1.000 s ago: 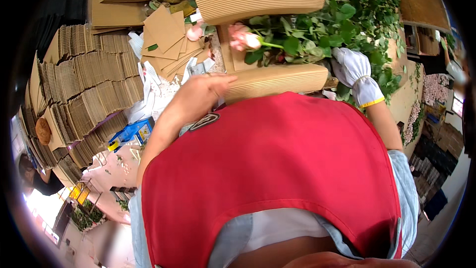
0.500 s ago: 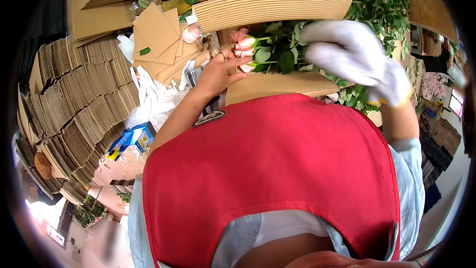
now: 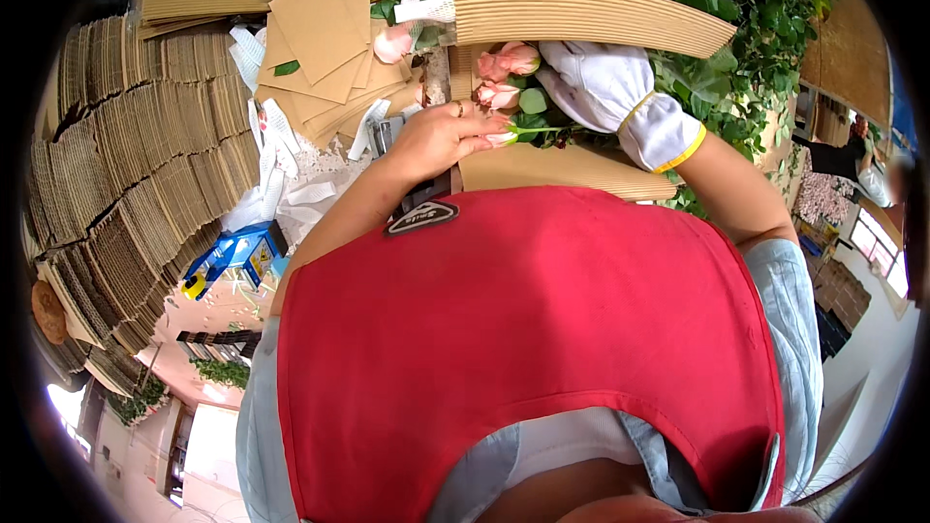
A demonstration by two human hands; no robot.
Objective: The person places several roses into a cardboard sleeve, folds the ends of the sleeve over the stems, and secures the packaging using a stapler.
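My bare left hand point(image 3: 448, 142), with a ring on one finger, is closed at the fingertips around a pale rose point(image 3: 500, 138) with a green stem. Just beyond it, two pink roses point(image 3: 511, 60) lie with their heads to the left on brown corrugated cardboard point(image 3: 562, 170). My right hand point(image 3: 603, 87) wears a white knit glove with a yellow cuff edge. Its fingers curl down among the stems behind the pink heads; whatever they grip is hidden. Over the glove's far side stands a raised flap of corrugated cardboard point(image 3: 596, 15).
Tall stacks of folded cardboard point(image 3: 145, 155) fill the left side. Brown card squares point(image 3: 320, 34), a loose pink rose head point(image 3: 392, 43) and white foam netting point(image 3: 274, 150) lie left of my hands. Leafy stems point(image 3: 717, 87) crowd the right. A blue box point(image 3: 242, 254) sits lower left.
My gloved right hand has come down and leftward from above the foliage to the stems behind the rose heads. My left hand stays at the pale rose. The whole view has shifted slightly.
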